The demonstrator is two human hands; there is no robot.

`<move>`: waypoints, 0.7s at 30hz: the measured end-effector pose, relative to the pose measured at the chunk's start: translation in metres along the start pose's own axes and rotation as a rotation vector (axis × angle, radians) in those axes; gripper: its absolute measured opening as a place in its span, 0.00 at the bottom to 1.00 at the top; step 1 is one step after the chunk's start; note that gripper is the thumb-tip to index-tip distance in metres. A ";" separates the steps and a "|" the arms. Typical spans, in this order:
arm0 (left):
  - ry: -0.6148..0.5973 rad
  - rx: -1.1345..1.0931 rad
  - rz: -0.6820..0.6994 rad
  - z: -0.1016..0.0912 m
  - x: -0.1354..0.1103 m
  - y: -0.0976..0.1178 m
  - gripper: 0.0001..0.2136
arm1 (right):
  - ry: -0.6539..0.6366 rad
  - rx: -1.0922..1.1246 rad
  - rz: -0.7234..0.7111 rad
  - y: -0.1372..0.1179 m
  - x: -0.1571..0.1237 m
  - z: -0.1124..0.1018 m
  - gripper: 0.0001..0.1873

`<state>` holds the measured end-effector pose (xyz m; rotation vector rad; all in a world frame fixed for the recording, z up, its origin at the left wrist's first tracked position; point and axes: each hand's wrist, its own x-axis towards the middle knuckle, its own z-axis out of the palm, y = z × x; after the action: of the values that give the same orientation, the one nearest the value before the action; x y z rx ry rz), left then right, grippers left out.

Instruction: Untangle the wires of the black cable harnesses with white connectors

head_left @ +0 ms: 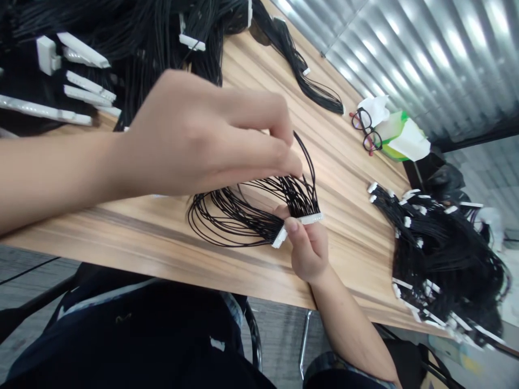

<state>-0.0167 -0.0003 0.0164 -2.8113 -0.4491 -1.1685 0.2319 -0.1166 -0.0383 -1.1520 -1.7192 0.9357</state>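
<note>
My right hand pinches a wire harness between thumb and fingers, at its white connectors. One white connector points right, and another connector angles down beside my thumb. Thin black wires run out of both and loop to the left above the tabletop. Over the harness, my left hand reaches in from the left with bent fingers closed at the wires near the right-hand connector. A few wires curve up past its fingertips. Its thumb and the exact pinch point are hidden.
Piles of black harnesses with white connectors lie at the upper left and on the right. One bundle lies along the back of the wooden table. Glasses and a green-white tissue pack sit near the corrugated panel.
</note>
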 end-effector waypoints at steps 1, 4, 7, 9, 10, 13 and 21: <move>0.001 -0.020 0.014 0.003 -0.001 0.000 0.11 | -0.002 0.007 -0.016 -0.001 0.001 0.001 0.22; 0.018 -0.059 0.023 0.010 -0.002 -0.001 0.10 | 0.016 0.026 -0.022 -0.002 0.001 0.003 0.21; 0.005 -0.162 0.012 0.013 -0.001 -0.001 0.13 | -0.015 0.008 -0.027 -0.002 0.000 0.004 0.23; 0.000 -0.152 0.052 0.012 0.000 -0.001 0.14 | -0.027 -0.001 -0.042 -0.002 0.000 0.003 0.23; -0.004 -0.104 0.067 0.012 0.001 -0.001 0.14 | -0.012 0.000 -0.049 -0.002 0.000 0.003 0.23; -0.010 0.040 0.019 0.013 0.006 0.002 0.16 | 0.071 0.013 -0.069 -0.003 0.000 0.002 0.19; -0.266 -0.158 -0.020 0.020 0.007 0.015 0.27 | 0.049 0.031 -0.029 -0.007 0.000 0.000 0.19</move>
<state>0.0056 -0.0095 0.0081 -3.1220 -0.4174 -0.8708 0.2294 -0.1183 -0.0325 -1.1177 -1.6724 0.9061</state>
